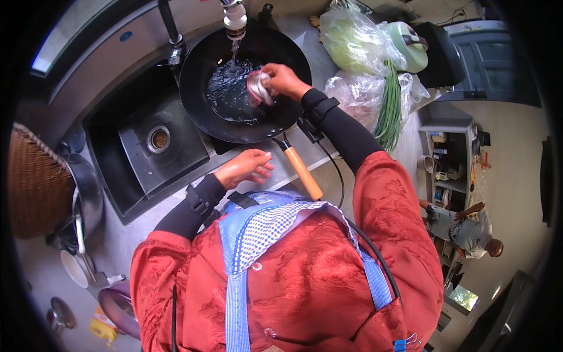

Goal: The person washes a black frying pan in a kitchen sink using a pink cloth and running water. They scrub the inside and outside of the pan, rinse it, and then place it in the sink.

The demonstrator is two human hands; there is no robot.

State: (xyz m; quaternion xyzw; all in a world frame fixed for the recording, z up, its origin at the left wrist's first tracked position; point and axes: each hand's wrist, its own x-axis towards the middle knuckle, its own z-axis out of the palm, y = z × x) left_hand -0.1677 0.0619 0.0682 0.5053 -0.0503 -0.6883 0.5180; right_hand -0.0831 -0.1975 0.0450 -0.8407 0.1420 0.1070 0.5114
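Observation:
A black wok (198, 110) rests over the right part of the dark sink (176, 163), its wooden handle (303, 174) pointing towards me. Water runs into it from a tap with a white nozzle (235, 20), and rippling water covers its bottom. My right hand (283, 81) grips a bunched, wet cloth (260, 88) with a pinkish edge, over the water inside the wok. My left hand (248, 169) hovers by the sink's front edge, left of the wooden handle, with fingers apart and nothing in it.
Right of the wok lie plastic bags of vegetables (352, 44) and long green stalks (389, 110), near a pale green container (407, 46). A woven basket (37, 185), a metal pan (90, 193) and a white ladle (80, 235) stand at left. Another person (466, 229) is farther off at right.

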